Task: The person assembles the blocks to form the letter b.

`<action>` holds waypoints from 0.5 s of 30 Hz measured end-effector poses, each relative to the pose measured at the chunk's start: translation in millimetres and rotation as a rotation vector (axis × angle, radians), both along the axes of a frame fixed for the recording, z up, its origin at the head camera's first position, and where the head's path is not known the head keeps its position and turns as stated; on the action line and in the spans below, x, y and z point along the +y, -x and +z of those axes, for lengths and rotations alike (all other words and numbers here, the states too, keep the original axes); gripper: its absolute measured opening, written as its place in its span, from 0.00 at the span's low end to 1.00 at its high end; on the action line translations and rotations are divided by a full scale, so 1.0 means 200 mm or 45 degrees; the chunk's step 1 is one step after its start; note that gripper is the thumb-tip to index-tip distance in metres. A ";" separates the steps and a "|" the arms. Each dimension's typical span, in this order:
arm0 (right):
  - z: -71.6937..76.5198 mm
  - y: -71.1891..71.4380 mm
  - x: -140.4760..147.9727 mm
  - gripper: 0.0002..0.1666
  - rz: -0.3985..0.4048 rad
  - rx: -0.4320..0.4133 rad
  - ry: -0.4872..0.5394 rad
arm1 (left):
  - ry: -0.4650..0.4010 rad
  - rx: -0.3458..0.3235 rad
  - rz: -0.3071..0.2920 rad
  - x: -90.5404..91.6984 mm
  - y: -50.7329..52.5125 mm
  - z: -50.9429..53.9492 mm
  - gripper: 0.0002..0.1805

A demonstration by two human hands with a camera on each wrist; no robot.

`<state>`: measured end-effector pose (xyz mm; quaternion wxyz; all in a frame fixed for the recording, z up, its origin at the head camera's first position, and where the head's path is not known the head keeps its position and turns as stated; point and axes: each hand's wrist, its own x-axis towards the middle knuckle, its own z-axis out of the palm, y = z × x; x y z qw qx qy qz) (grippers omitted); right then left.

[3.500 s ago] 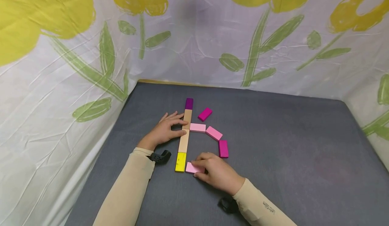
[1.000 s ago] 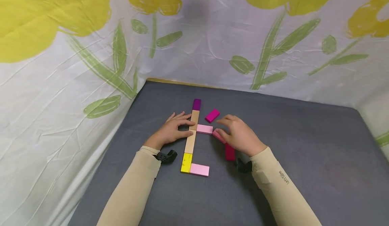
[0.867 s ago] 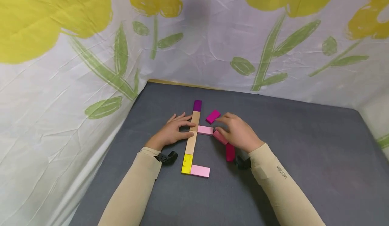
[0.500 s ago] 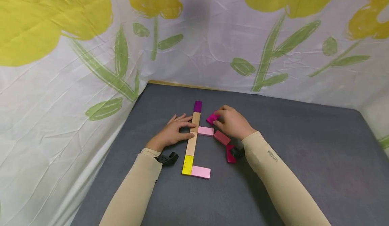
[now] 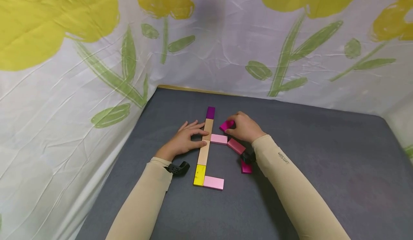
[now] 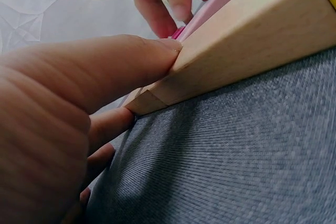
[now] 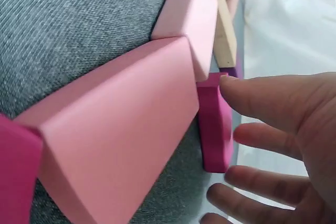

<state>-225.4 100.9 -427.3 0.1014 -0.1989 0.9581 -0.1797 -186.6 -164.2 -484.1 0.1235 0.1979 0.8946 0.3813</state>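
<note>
In the head view, a row runs from a purple block (image 5: 210,112) through a tan block (image 5: 208,126) and a paler wooden block (image 5: 203,154) to a yellow block (image 5: 199,175). My left hand (image 5: 180,141) rests thumb and index finger on the two wooden blocks, fingers fairly straight. With thumb and index finger, my right hand (image 5: 246,128) pinches a magenta block (image 5: 225,126), which lies slanted on the table. Beside it, a light pink block (image 5: 219,139) meets the row, followed by an angled pink block (image 5: 236,146). A second magenta block (image 5: 246,168) is partly hidden by the wrist camera.
Another light pink block (image 5: 213,183) juts right from the yellow block. Everything lies on a dark grey cloth-covered table (image 5: 322,161). A white flowered curtain (image 5: 219,53) stands around its back and sides.
My right hand has left the lower light pink block, now against the yellow one, and moved up to the slanted magenta block, taking hold of it. The left hand stays on the row.
</note>
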 end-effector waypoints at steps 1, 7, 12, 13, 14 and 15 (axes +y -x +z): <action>0.00 0.00 -0.01 0.28 -0.001 -0.004 -0.002 | 0.001 0.001 0.001 0.00 0.00 0.00 0.25; 0.00 0.01 -0.06 0.27 -0.050 0.001 -0.040 | -0.010 0.012 0.004 -0.01 -0.01 0.01 0.25; 0.00 0.01 -0.08 0.28 -0.083 0.004 -0.058 | 0.003 0.008 0.007 -0.01 0.00 0.00 0.26; 0.00 0.01 -0.08 0.27 -0.087 0.003 -0.058 | 0.006 0.008 0.007 -0.01 0.00 0.00 0.26; 0.00 0.01 -0.08 0.27 -0.090 0.002 -0.059 | 0.003 0.008 0.007 -0.01 0.00 -0.01 0.25; 0.00 0.01 -0.08 0.26 -0.094 0.000 -0.055 | 0.002 0.010 0.006 0.00 0.00 -0.01 0.25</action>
